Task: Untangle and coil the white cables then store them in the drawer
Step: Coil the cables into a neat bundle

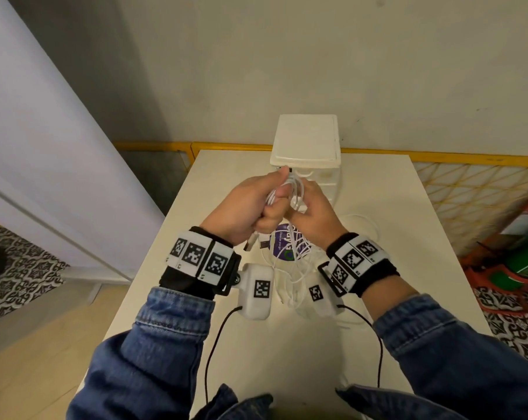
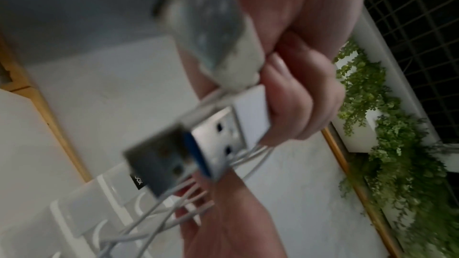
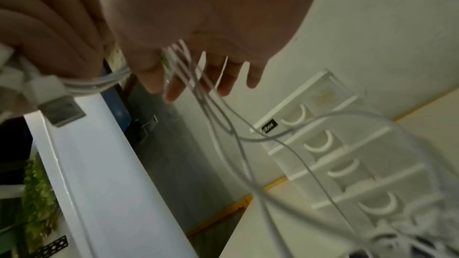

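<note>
Wrists close together. The left hand [image 1: 246,207] fists around the white cables [image 1: 297,189]; the right hand [image 1: 314,213], touching it, hooks loosely bent fingers [image 3: 223,83] through the strands.

A small black label [image 3: 269,126] on the top front of the drawer unit [image 3: 347,166] ends in "box". The white words on the purple disc [image 1: 282,253] are too blurred to read.

Home: white table [image 1: 378,225], patterned tiles [image 1: 23,268]

Plain off-white wall [image 1: 287,56] behind a white table [image 1: 393,237]. I note a yellow-framed lattice panel [image 1: 468,195] at its right and a white door panel [image 1: 44,131] at left. Floor: pale wood boards [image 1: 44,359], then black-and-white patterned tiles [image 1: 23,268]. Green foliage [image 2: 372,95] shows in the left wrist view. Light is dim.
</note>
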Demonstrator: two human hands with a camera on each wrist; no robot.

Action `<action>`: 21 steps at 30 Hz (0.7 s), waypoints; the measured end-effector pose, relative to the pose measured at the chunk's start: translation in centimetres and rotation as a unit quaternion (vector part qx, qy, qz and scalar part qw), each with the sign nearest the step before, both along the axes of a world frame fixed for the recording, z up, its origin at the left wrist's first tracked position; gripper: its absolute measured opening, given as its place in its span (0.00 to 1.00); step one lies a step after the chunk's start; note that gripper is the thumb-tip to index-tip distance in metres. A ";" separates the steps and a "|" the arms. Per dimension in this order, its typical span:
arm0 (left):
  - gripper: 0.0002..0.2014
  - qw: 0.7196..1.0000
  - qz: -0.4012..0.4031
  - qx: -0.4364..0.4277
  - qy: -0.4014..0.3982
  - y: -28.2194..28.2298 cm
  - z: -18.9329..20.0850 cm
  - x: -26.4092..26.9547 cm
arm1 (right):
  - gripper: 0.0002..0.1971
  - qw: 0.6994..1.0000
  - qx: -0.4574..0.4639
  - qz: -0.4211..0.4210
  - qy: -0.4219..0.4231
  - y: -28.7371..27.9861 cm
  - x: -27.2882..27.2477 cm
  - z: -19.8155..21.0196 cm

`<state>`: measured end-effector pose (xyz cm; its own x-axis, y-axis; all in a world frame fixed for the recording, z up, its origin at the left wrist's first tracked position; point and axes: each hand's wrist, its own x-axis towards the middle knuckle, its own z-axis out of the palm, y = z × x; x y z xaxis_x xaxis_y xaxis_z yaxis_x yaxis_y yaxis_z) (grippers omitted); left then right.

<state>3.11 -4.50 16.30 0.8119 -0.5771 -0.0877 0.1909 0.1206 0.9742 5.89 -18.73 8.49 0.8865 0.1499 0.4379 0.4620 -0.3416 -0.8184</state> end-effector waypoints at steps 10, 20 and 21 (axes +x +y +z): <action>0.23 0.968 0.097 -0.224 0.051 2.1 -0.1 1.0 | 0.13 0.979 0.056 0.038 0.192 0.0 -2.4 -2.5; 0.24 0.898 0.206 -0.387 0.037 5.4 -0.9 2.9 | 0.18 0.974 0.095 -0.001 0.208 -2.5 -4.0 -4.6; 0.23 0.890 0.212 -0.402 0.034 5.5 -0.8 3.0 | 0.19 0.973 0.102 -0.003 0.205 -2.6 -4.2 -5.0</action>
